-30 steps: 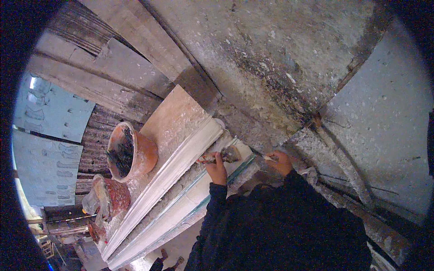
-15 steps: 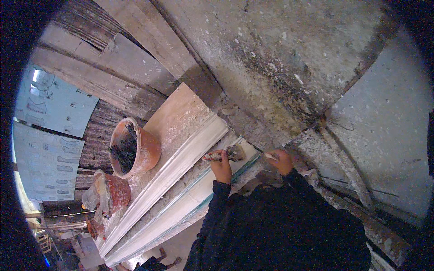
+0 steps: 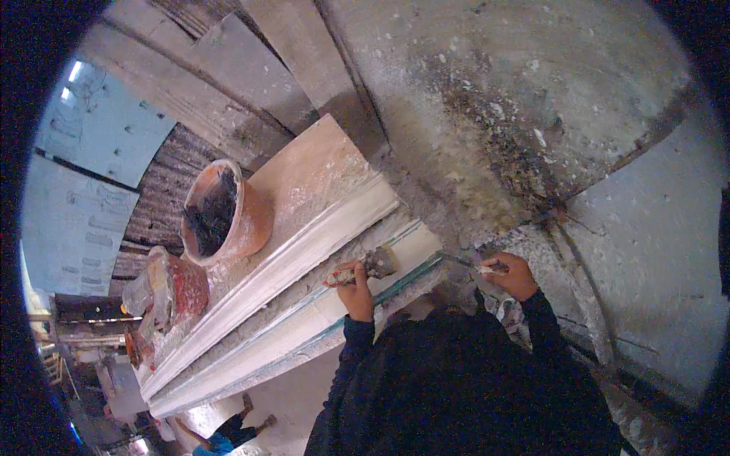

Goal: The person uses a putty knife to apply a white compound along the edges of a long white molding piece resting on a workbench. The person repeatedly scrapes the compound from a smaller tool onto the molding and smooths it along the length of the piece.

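Note:
In my left hand [image 3: 356,295] is a plaster-caked flat tool [image 3: 380,263] with a reddish handle; whether its wide end is bristle or blade I cannot tell. It hovers over or touches the long white plaster moulding [image 3: 319,311], near its right end. My right hand [image 3: 515,276] is closed around the pale handle of a slim spatula [image 3: 465,262], whose thin blade points left at the moulding's end. A blue-green line runs along the moulding's edge. Beside it, on the same board, lies a second ridged white moulding [image 3: 304,258].
An orange bucket [image 3: 255,216] with dark contents and a crusted red bucket [image 3: 190,287] stand on the worktop [image 3: 319,167]. Bluish panels [image 3: 80,220] lie at far left. A stained slab [image 3: 471,91] fills the upper right. Another person [image 3: 220,441] is at lower left.
My right hand has moved right and drawn the spatula back from the moulding's end. The left hand with its tool has shifted slightly left and down. The view has turned a little.

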Tool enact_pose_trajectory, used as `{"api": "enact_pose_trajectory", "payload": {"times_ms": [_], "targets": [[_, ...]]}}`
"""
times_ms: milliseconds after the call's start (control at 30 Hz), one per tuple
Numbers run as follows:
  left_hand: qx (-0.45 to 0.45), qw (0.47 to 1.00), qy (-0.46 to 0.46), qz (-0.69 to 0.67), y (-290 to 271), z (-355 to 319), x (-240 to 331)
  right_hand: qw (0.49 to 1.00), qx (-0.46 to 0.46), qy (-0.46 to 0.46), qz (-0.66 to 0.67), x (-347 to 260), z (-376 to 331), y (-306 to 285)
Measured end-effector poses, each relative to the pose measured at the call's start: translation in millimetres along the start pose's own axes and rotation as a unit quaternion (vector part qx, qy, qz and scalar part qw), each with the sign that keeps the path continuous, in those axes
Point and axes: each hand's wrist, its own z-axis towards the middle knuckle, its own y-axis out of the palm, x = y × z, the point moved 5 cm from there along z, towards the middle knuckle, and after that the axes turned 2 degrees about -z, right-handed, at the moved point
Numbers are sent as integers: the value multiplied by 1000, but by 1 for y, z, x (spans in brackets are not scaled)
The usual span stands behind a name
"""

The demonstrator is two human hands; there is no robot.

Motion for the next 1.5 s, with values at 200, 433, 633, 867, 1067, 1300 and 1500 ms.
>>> {"api": "enact_pose_trajectory", "payload": {"times_ms": [200, 433, 633, 867, 1067, 1300, 1500], "targets": [[67, 998, 5, 22, -55, -21, 14, 989, -123, -53, -60, -10, 35, 6], [167, 985, -24, -22, -106, -57, 17, 962, -211, -101, -138, -24, 77, 21], [297, 951, -48, -74, -139, -94, 11, 932, -294, -155, -147, -57, 88, 100], [373, 926, -22, -49, -166, -118, 7, 920, -290, -212, -156, -90, 52, 202], [423, 905, -8, -42, -176, -143, 1, 910, -296, -192, -217, -73, 79, 109], [466, 882, -26, -70, -171, -163, -4, 907, -278, -245, -200, -75, 73, 162], [534, 841, -39, -82, -176, -196, -7, 883, -302, -309, -183, -137, 43, 274]]}}
